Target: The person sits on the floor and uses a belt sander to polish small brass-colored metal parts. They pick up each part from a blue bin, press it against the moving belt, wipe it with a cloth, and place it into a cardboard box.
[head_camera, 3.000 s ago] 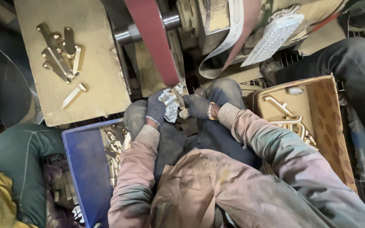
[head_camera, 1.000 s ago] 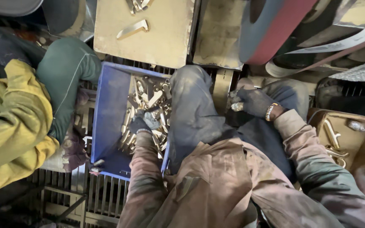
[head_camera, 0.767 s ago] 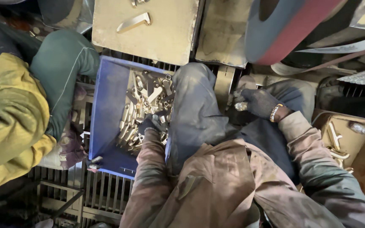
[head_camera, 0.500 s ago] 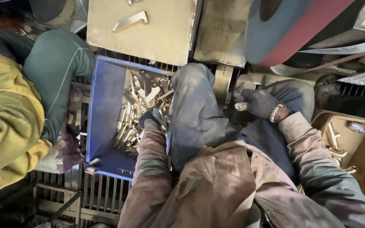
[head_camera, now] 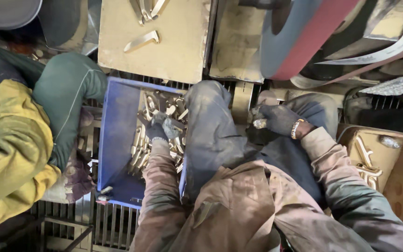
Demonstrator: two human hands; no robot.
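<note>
Inside the blue crate (head_camera: pixel 117 140), our gloved left hand (head_camera: pixel 160 128) closes on a brass fitting (head_camera: pixel 170 127) among the brass pieces (head_camera: pixel 138 154). Right of the crate, our right hand (head_camera: pixel 278 120) pinches a small metal piece (head_camera: pixel 259 123). Beyond the crate hangs the sanding belt (head_camera: pixel 299 35).

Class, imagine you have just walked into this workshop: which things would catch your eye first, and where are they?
The blue plastic crate of brass-coloured metal parts at lower left stands out, with the gloved left hand reaching into it. The wide red sanding belt runs across the top right. The gloved right hand rests mid-frame on the person's lap.
</note>
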